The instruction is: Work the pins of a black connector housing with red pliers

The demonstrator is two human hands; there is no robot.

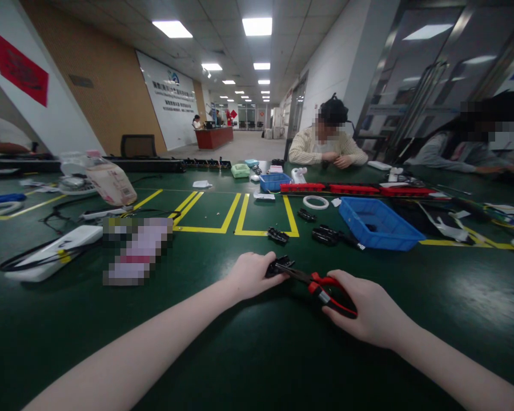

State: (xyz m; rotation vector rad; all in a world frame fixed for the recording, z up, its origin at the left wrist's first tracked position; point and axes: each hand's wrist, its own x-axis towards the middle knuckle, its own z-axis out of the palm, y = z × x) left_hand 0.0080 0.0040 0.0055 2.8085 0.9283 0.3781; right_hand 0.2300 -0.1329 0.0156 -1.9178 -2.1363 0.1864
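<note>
My left hand (252, 276) pinches a small black plastic part (281, 265) between thumb and fingers, just above the green table (205, 354). In my right hand (364, 305) is a pair of red-and-black long-nose pliers (319, 288), its fingers wrapped round the handles. The pliers' jaws reach left to the black part and appear to touch it; whether they grip it I cannot make out. Close beyond lie similar black parts: one (278, 235) on the yellow tape, another (306, 215) farther back, and a larger dark cluster (325, 234) to the right.
A blue bin (383, 242) stands right of the parts, with a white ring (316, 202) behind it. At left are a bottle (111, 182), a white power strip (55, 254) with a black cable, and a blurred flat object (139, 251). A person (325, 142) sits opposite.
</note>
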